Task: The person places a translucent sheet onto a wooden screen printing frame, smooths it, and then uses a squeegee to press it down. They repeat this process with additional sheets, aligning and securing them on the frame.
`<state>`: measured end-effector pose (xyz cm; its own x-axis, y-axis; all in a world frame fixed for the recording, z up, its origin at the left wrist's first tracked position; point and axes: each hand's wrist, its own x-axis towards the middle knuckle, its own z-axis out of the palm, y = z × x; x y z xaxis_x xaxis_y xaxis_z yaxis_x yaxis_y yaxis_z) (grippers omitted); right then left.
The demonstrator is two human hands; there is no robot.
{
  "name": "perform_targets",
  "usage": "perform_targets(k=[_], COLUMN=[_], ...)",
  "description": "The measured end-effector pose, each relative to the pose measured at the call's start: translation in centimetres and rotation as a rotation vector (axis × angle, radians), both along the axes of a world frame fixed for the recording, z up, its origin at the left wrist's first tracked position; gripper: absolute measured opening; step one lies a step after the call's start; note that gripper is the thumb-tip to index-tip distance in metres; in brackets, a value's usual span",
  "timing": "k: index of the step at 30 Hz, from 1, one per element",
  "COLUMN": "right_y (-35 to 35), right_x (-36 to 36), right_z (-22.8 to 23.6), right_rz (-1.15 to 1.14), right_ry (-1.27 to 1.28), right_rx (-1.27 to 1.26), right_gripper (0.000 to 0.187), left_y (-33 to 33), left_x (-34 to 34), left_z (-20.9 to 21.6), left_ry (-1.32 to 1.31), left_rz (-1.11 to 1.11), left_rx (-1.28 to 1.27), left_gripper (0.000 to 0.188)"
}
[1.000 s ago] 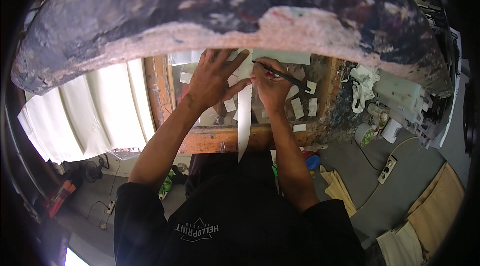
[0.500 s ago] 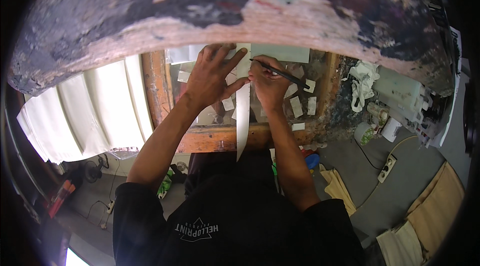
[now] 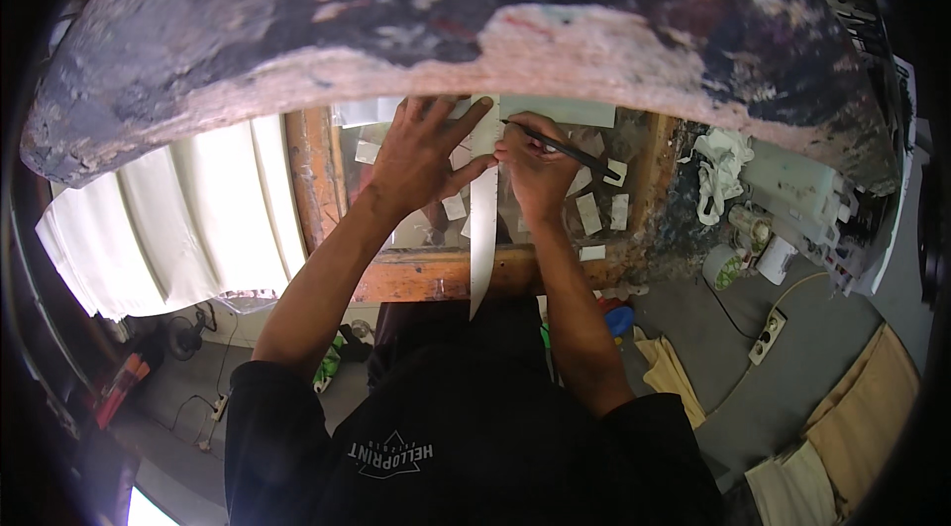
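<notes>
A long metal ruler (image 3: 482, 239) lies lengthwise over the glass, its near end jutting past the wooden frame's front edge toward me. My left hand (image 3: 424, 155) is spread flat, thumb and fingertips pressing on the ruler's left side and far part. In my right hand (image 3: 538, 161) is a black pen (image 3: 580, 156), gripped between thumb and fingers, its tip by the ruler's right edge. A pale sheet (image 3: 565, 110) lies beneath the pen's far side. Several small white paper pieces (image 3: 588, 213) are scattered over the glass (image 3: 505, 199) around both hands.
A thick paint-stained beam (image 3: 416, 51) crosses the view above the work. White sheets (image 3: 198, 219) are stacked at left. At right sit crumpled white plastic (image 3: 723, 164), a tape roll (image 3: 723, 266) and a clear box (image 3: 788, 174). A power strip (image 3: 769, 335) lies on the floor.
The whole view has shifted slightly, with the beam lower in the picture. Both hands keep nearly the same place at the ruler; the pen is still held against its edge.
</notes>
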<state>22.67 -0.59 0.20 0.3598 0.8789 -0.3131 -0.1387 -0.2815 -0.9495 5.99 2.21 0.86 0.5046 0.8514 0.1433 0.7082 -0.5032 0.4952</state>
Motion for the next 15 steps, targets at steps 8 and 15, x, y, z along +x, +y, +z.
perform_targets(k=[8, 15], right_y=[-0.2, -0.1], right_x=[0.4, 0.4], right_z=[-1.9, -1.4], right_rz=[0.058, 0.058], right_ry=[-0.158, -0.143], right_rx=[0.053, 0.078], right_gripper=[0.01, 0.011], left_y=[0.1, 0.2], left_x=[0.1, 0.0], left_z=[0.0, 0.2], left_ry=[0.018, 0.022], left_rz=[0.002, -0.01], left_rx=[0.031, 0.041], left_gripper=[0.066, 0.067])
